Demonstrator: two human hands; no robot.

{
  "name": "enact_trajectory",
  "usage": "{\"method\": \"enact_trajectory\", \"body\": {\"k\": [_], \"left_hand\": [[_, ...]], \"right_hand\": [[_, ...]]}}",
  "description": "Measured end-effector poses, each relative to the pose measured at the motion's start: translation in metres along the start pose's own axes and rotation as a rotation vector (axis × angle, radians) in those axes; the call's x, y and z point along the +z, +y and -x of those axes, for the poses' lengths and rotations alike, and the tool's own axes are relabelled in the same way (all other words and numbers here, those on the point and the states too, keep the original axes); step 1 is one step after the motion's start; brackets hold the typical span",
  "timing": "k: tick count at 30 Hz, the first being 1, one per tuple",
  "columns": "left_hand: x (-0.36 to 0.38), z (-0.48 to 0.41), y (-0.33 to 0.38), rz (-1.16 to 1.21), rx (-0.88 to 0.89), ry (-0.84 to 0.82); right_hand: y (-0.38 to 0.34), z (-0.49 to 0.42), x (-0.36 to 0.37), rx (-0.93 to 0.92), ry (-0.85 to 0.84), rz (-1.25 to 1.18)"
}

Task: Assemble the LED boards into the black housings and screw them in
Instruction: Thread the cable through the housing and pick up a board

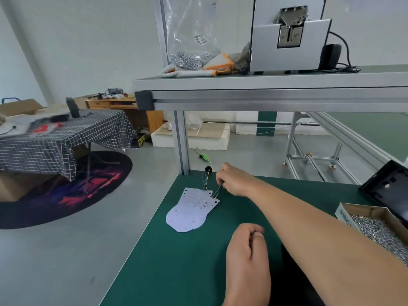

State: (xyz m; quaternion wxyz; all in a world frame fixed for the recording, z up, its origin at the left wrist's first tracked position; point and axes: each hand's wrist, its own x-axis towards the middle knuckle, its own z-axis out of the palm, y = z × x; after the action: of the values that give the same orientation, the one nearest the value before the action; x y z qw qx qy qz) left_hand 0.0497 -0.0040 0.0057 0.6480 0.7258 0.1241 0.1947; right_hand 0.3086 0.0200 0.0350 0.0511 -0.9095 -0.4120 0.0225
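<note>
A small stack of white LED boards (189, 214) with red dots lies on the green bench mat (167, 266), near its far left corner. Coloured wires (206, 181) run from the boards' far end up to a black grommet (208, 169). My right hand (235, 182) reaches across from the right and pinches the wires at the boards' far right corner. My left hand (246, 252) hovers over the mat nearer to me, curled into a fist with the thumb on top; nothing shows inside it. A black housing (389, 193) lies tilted at the right edge.
A cardboard box of silver screws (375, 226) sits at the right under the housing. A dark object (293, 274) lies on the mat below my right forearm. An aluminium shelf (265, 85) overhangs the bench, carrying a screw bag (189, 56), gloves and a grey machine (289, 43).
</note>
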Motion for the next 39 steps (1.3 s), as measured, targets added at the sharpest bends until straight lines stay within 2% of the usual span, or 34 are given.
{"method": "enact_trajectory", "body": {"k": [6, 8, 11, 12, 13, 16, 19, 22, 26, 31, 35, 39], "left_hand": [[-0.001, 0.006, 0.004, -0.057, 0.072, 0.017], [-0.002, 0.008, 0.005, -0.148, 0.207, 0.061], [-0.005, 0.007, 0.005, -0.406, 0.508, 0.164], [-0.006, 0.005, 0.005, -0.485, 0.553, 0.177], [-0.006, 0.004, 0.006, -0.547, 0.555, 0.168], [-0.005, 0.006, 0.010, -0.705, 0.409, 0.061], [-0.003, 0.009, 0.011, -0.832, 0.412, -0.028], [-0.005, 0.010, 0.019, -0.788, 0.540, -0.062], [-0.007, 0.014, 0.029, -0.707, 0.704, -0.037], [-0.016, 0.023, 0.044, -0.456, 0.873, 0.131], [-0.034, 0.025, 0.055, -0.296, 0.887, 0.330], [-0.044, 0.024, 0.059, -0.249, 0.803, 0.367]], "right_hand": [[0.005, 0.054, -0.020, -0.082, -0.100, -0.030], [0.006, 0.081, -0.033, -0.096, -0.115, -0.039], [0.005, 0.125, -0.052, -0.128, -0.108, -0.011], [0.004, 0.142, -0.057, -0.135, -0.096, 0.006], [0.003, 0.158, -0.062, -0.142, -0.069, 0.017], [0.000, 0.203, -0.070, -0.176, 0.058, 0.009], [-0.003, 0.238, -0.070, -0.179, 0.130, -0.058], [0.001, 0.263, -0.067, -0.147, 0.170, -0.141], [0.011, 0.284, -0.057, -0.092, 0.246, -0.095], [0.032, 0.293, -0.044, -0.005, 0.393, -0.051], [0.051, 0.301, -0.036, 0.110, 0.538, -0.203], [0.050, 0.313, -0.025, 0.101, 0.648, -0.512]]}}
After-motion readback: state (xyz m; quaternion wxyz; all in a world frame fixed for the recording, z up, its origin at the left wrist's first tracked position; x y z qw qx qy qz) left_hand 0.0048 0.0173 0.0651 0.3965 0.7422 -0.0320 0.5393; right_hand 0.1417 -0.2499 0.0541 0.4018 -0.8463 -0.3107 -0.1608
